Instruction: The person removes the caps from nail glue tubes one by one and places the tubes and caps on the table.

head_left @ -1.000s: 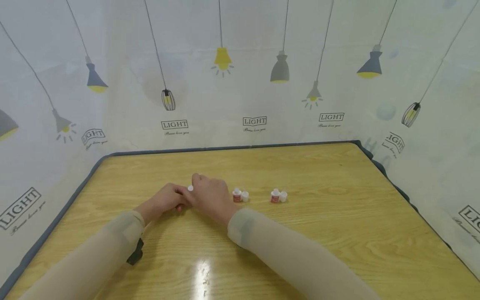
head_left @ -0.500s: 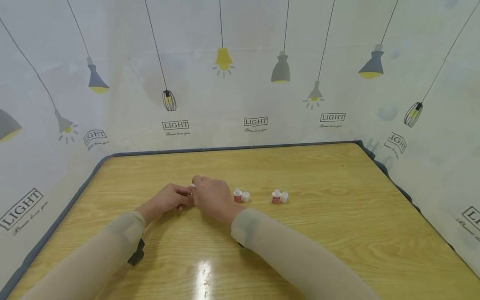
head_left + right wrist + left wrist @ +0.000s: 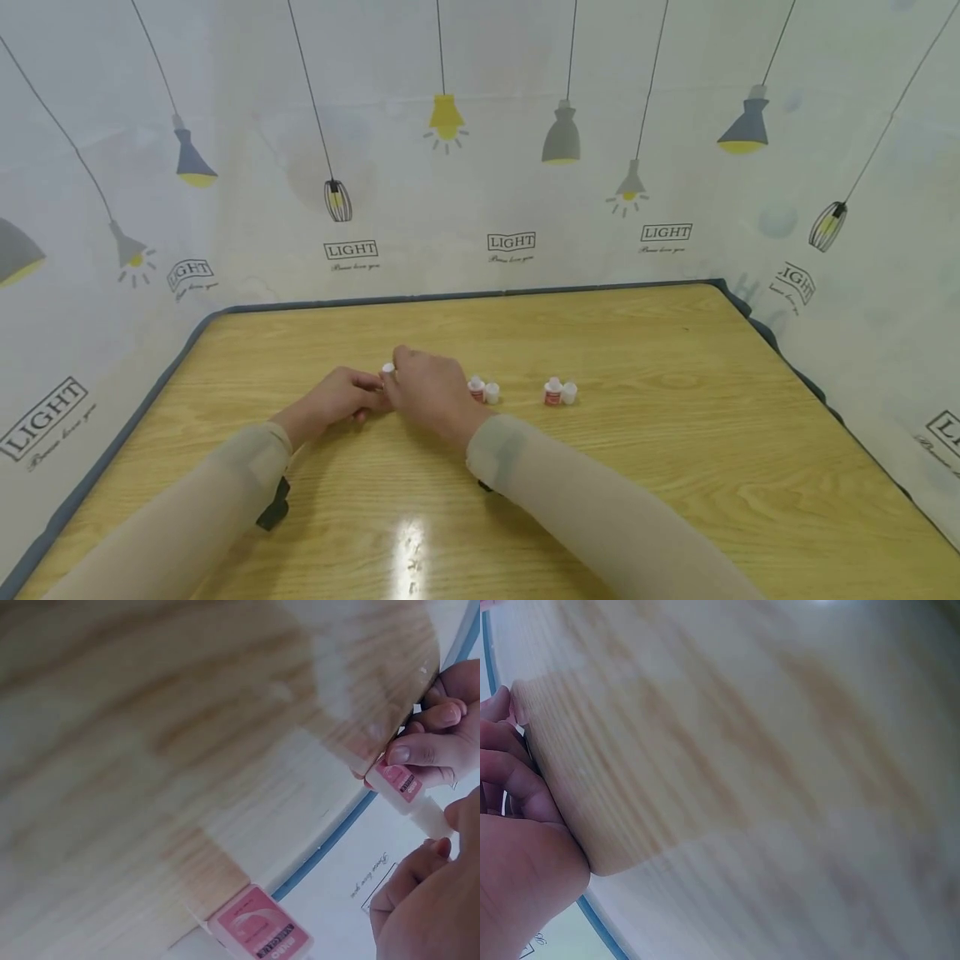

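My left hand [image 3: 341, 396] holds a small glue bottle with a pink label [image 3: 400, 782] on the table; in the right wrist view its thumb presses the bottle's side. My right hand [image 3: 431, 387] pinches the white cap [image 3: 433, 817] at the bottle's top, and this cap's end shows between the fingers in the head view. Whether the cap is seated on the neck or loose, I cannot tell. In the left wrist view only the back and curled fingers of the left hand [image 3: 525, 825] show, with the bottle mostly hidden.
Just right of my right hand stands an uncapped glue bottle [image 3: 477, 392], a white cap [image 3: 492, 393] beside it. Farther right is another uncapped bottle [image 3: 552, 393] with its cap [image 3: 569, 393]. The wooden table [image 3: 637, 483] meets a lamp-patterned sheet [image 3: 480, 192] behind.
My right hand's fingers have shifted around the white cap, and the hand has edged right, partly covering the nearer uncapped bottle. The left hand holds nearly still.
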The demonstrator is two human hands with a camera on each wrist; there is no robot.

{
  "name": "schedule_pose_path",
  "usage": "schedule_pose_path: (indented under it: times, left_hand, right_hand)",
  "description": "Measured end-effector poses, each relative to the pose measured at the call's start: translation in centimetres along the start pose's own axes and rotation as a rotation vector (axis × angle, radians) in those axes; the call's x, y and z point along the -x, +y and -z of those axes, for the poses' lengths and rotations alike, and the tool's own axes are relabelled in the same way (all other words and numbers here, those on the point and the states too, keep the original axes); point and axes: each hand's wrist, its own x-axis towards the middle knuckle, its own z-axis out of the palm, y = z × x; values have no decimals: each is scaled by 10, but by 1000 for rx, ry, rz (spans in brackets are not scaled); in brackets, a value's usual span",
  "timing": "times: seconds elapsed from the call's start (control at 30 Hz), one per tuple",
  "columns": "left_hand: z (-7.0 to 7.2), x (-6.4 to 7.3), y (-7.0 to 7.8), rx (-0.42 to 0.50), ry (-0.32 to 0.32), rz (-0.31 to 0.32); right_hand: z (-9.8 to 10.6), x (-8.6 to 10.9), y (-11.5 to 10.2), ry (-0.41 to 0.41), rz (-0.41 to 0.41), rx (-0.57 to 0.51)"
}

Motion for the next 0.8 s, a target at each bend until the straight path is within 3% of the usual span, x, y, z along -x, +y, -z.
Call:
schedule_pose_path:
  times: [0.2,0.4,0.6,0.8]
  left_hand:
    - [0,0,-2,4,3,6]
    - [1,-1,-4,-7,16,18]
    - [1,-2,-4,-16,5,13]
    - [0,-2,-3,1,5,19]
  right_hand:
    - [-2,1,-4,-12,36,11]
    - [-3,2,-6,-48,96,194]
    - [-5,1,-6,2,-16,14]
    - [-5,1,-6,1,13,6]
